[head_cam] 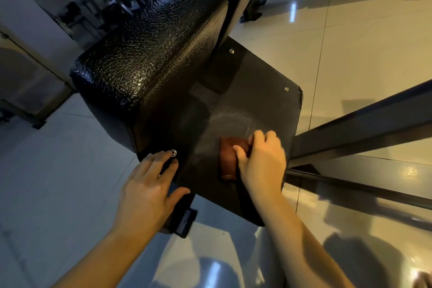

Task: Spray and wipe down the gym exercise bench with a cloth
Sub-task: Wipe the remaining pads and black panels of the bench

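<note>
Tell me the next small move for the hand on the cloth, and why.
Probably sweep the folded brown cloth forward over the flat black bench panel, where a pale arc of smeared moisture lies just beyond it. The right hand grips the cloth against the panel, and the left hand rests flat by the near corner, bracing.

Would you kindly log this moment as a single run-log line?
phase: wiping | right hand: grips brown cloth on bench panel | left hand: rests flat on panel corner
</note>
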